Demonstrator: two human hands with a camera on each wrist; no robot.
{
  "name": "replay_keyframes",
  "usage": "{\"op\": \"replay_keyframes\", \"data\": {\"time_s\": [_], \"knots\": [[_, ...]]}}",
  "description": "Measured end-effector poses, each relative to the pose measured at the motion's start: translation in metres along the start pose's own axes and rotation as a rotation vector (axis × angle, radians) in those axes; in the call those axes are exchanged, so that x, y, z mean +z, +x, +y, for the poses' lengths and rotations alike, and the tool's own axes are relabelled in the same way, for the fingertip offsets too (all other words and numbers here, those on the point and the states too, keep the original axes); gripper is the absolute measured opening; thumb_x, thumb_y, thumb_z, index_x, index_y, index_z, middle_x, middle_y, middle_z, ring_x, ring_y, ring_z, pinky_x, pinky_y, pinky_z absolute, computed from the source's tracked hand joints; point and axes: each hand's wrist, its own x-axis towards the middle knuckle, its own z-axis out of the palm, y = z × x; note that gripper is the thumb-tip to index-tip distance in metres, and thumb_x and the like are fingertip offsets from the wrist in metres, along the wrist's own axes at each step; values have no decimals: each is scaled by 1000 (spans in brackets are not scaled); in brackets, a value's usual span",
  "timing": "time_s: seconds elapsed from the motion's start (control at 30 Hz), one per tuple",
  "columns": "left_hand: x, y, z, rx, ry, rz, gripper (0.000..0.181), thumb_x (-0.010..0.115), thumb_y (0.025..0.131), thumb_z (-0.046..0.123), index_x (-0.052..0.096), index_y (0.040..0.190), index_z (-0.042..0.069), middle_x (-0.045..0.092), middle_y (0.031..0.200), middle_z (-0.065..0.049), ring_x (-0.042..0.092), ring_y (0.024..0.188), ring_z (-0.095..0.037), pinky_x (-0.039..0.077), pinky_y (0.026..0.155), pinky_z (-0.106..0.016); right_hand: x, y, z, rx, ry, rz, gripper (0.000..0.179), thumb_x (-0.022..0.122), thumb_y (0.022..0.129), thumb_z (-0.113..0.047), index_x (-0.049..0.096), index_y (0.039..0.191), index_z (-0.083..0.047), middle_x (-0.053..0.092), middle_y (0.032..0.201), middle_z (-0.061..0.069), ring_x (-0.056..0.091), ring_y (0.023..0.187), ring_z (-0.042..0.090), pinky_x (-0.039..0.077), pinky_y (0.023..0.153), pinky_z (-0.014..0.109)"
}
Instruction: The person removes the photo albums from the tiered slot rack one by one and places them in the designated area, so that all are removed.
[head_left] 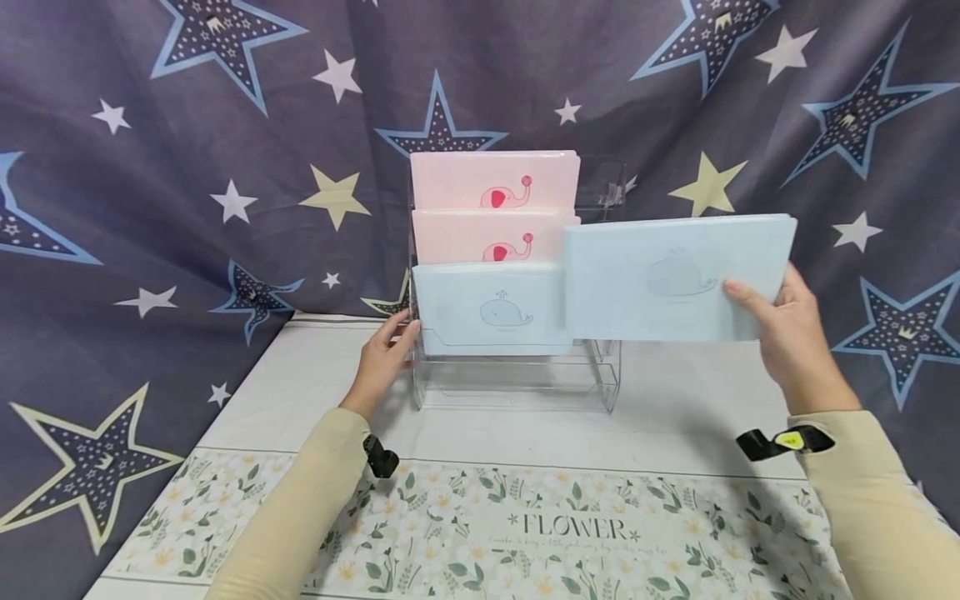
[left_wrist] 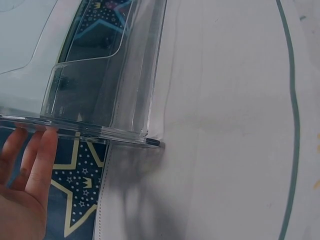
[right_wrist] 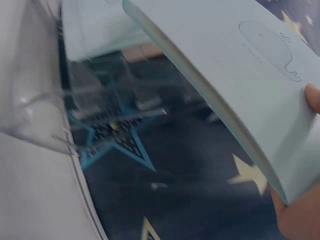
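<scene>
My right hand [head_left: 798, 333] pinches a light blue notebook [head_left: 667, 267] by its right end, thumb across the cover and the fingers mostly hidden behind. A faint whale is drawn on that cover, and its page edge shows in the right wrist view. The notebook hangs in the air, its left end overlapping the right side of a clear acrylic rack [head_left: 517, 400]. With fairly straight fingers, my left hand [head_left: 382, 358] touches the rack's left side; its fingertips [left_wrist: 49, 137] press against the panel in the left wrist view. Another blue whale notebook [head_left: 457, 308] stands in the rack.
Pink elephant notebooks [head_left: 450, 179] stand in the rack's upper tiers, above the blue one. The rack stands on a white tablecloth [head_left: 660, 425] with a flowered band along the front. Behind it hangs a dark curtain [head_left: 525, 50] patterned with stars.
</scene>
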Motion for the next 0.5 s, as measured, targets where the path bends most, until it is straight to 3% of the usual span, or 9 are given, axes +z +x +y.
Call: {"op": "replay_keyframes", "data": {"time_s": [0.17,0.5], "knots": [[0,-1,1,3,-6,1,59,56,100,52,48,150,22,58,132,-15,60,111,-31,62,81,-37,-25,6,-9,14,24,56,49,71,94,-6,52,138,-16,64,120,-3,63,104,9,55,75,14],[0,-2,1,7,3,-2,58,55,101,51,47,151,21,57,132,-15,60,110,-31,62,80,-37,-66,20,-9,170,-178,146,51,74,93,-23,48,137,-25,55,114,-11,58,93,2,51,64,8]]}}
